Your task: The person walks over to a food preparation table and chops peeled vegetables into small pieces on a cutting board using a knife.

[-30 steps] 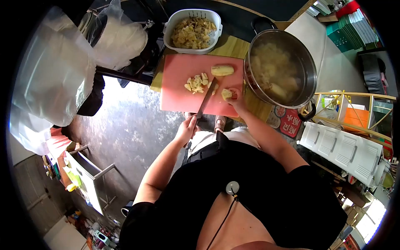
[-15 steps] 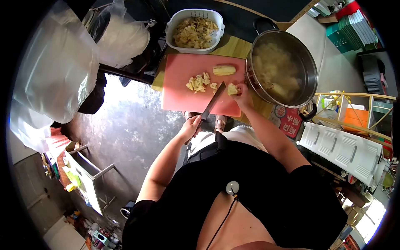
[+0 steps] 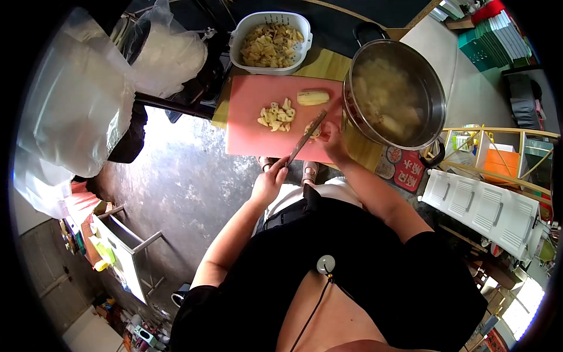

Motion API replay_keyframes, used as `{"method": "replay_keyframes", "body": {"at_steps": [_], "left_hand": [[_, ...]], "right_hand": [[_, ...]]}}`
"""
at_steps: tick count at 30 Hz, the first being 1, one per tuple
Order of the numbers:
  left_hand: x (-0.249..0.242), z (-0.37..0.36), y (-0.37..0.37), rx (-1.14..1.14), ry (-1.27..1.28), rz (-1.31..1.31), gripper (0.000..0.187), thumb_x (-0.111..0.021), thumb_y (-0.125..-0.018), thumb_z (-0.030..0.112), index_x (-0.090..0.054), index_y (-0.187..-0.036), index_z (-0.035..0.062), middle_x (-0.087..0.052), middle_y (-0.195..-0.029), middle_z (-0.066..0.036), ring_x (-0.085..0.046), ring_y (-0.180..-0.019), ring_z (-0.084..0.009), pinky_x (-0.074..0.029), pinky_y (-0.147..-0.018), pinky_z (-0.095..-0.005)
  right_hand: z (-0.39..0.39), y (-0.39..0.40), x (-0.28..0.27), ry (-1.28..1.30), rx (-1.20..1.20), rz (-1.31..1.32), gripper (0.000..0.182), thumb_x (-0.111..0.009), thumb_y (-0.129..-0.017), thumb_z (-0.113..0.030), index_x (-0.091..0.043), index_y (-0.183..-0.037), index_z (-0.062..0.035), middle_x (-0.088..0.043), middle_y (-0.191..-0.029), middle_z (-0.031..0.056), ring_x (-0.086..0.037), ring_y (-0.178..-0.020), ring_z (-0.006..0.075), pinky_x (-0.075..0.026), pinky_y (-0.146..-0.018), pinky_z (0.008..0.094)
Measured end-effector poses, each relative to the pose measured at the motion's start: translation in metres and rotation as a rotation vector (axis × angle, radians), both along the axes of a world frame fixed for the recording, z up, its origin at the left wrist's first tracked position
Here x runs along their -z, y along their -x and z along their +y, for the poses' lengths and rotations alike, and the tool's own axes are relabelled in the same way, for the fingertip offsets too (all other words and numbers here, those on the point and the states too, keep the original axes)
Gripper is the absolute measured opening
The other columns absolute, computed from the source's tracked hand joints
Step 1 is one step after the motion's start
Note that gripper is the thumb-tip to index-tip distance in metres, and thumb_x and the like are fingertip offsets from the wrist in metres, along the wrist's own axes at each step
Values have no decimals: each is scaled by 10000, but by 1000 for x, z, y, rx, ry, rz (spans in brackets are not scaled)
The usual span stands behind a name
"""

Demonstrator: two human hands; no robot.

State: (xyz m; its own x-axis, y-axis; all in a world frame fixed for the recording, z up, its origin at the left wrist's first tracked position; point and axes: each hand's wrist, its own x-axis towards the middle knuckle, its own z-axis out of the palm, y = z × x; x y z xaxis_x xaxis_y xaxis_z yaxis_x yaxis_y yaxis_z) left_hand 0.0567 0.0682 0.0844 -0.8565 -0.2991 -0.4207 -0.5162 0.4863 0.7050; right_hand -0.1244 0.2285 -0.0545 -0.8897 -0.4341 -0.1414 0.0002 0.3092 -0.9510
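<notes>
Head view: L hand (image 3: pixel 270 179) gripped knife (image 3: pixel 305 139), fingers wrapped round handle, blade angled over a pale root piece (image 3: pixel 316 132) on the pink board (image 3: pixel 246 138). R hand (image 3: pixel 333 144) pinched same piece btwn fingers, nr board's R edge. Cut chunks (image 3: pixel 275 117) piled L of blade; longer peeled piece (image 3: pixel 313 97) lay just beyond. White basket (image 3: pixel 270 71) w/ slices behind board, pot (image 3: pixel 434 82) to R, all on wooden bench (image 3: pixel 365 146).

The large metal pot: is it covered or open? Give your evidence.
Open: nothing covers the pot, and pale pieces show in cloudy liquid inside.
</notes>
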Motion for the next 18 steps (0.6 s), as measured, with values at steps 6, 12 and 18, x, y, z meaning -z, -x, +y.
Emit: {"method": "replay_keyframes", "body": {"at_steps": [6,12,18], "left_hand": [[27,-1,6,8,15,-135,431,-366,-918,455,-502,-1245,209,-605,-930,-262,-559,-925,-437,-446,-803,-476],[12,-18,5,-383,-751,-203,385,-361,-946,458,-431,-800,109,-416,-569,17,-361,-434,-80,-318,-408,-231],[14,-32,0,-403,-623,-121,375,-365,-957,412,-511,-954,67,-393,-539,27,-361,-412,-78,-312,-384,-233]], "right_hand": [[-11,4,55,42,-15,-36,616,-763,-673,-113,-440,-1186,-7,-534,-1086,151,-554,-992,256,-454,-848,329],[-14,11,35,174,-9,29,449,-622,-728,74,-487,-1143,-33,-579,-1041,70,-575,-909,154,-486,-769,266],[-19,14,-11,-140,-1,19,388,-626,-738,4,-535,-1107,-72,-579,-1053,84,-574,-897,183,-477,-745,263]]}}
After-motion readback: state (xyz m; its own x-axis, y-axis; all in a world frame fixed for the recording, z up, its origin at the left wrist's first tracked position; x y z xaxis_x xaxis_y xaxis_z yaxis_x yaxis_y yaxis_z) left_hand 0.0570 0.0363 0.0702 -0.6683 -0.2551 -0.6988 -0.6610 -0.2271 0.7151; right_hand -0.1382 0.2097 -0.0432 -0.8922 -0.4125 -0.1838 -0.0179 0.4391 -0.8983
